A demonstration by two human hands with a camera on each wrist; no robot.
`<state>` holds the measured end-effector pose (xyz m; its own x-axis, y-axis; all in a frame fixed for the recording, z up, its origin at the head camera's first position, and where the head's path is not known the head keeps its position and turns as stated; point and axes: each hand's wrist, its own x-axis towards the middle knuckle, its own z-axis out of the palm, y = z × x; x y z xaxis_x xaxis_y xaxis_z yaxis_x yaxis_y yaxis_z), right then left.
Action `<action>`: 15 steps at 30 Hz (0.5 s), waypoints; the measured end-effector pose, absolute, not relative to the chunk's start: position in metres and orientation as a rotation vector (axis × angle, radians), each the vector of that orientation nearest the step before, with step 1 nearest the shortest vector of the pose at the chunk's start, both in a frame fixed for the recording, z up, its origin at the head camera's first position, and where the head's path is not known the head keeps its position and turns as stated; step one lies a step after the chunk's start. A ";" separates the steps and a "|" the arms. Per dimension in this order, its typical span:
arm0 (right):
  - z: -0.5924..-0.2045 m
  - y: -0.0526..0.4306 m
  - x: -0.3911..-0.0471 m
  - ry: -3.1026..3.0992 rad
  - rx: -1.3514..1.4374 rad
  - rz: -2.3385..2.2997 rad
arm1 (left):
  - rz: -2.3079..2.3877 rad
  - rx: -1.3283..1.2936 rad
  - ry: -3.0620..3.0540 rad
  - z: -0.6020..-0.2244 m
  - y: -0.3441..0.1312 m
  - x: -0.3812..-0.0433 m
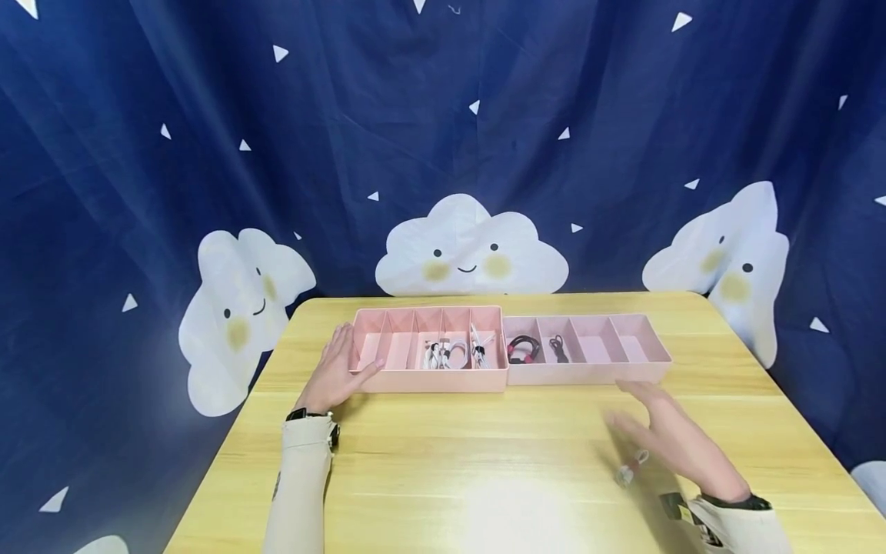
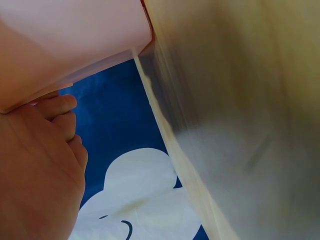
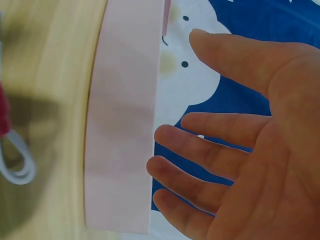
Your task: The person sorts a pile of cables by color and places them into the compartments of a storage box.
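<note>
At its left end my left hand (image 1: 334, 371) holds the salmon-pink divided box (image 1: 436, 381), fingers along the outer side and thumb over the front rim. In the left wrist view my left hand (image 2: 40, 170) lies against the box wall (image 2: 75, 35), its fingertips partly hidden. My right hand (image 1: 667, 435), blurred, is above the table with fingers spread and nothing in them. Below it on the table lies a small bundled white cable (image 1: 632, 468) with a reddish tie. In the right wrist view the cable's white loop (image 3: 22, 162) shows at the left edge.
A paler pink divided box (image 1: 588, 375) adjoins the first on its right, with a black-and-red coiled cable (image 1: 524, 348) and a thin dark cable (image 1: 557, 348) in separate compartments. White cables (image 1: 457, 355) lie in the salmon box. A blue curtain (image 1: 443, 138) hangs behind the table.
</note>
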<state>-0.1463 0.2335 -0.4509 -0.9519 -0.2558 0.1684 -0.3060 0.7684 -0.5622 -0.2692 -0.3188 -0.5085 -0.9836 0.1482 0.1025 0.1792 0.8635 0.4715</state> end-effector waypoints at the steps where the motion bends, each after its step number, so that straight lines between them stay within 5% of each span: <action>1: -0.452 0.234 -0.145 -2.884 0.449 0.944 | -0.762 -0.262 -2.968 -0.509 -0.319 -0.269; 15: -0.471 0.237 -0.128 -2.918 0.358 0.927 | -0.787 -0.261 -2.968 -0.507 -0.318 -0.268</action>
<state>-0.1285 0.2373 -0.4710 -0.9713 -0.2020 0.1253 -0.2373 0.7925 -0.5618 -0.2684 -0.3178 -0.5073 -0.9839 0.1475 0.1012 0.1783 0.8554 0.4863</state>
